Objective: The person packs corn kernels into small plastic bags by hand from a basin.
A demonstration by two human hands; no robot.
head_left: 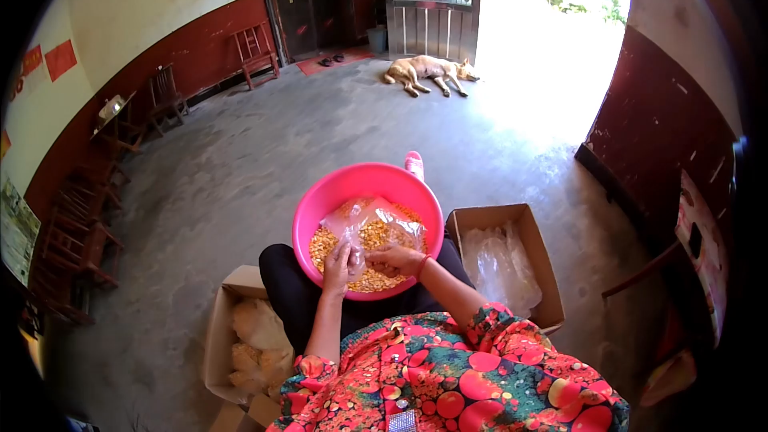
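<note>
A pink basin (302, 228) rests on my lap with yellow-orange kernels (372, 281) inside. Over the kernels lies a clear plastic bag (352, 220). The fingers of my left hand (338, 266) are closed on the bag's near edge, on the left side of the basin. Just to the right, my right hand (394, 259) is at the bag too, with its fingers bent together against the plastic near the kernels. Parts of its fingertips are hidden.
On the right stands a cardboard box (550, 276) of clear plastic bags (500, 268). A cardboard box (218, 332) with filled bags (260, 344) is at the left. A dog (428, 72) lies near the open door (432, 24). Wooden chairs (256, 54) line the left wall.
</note>
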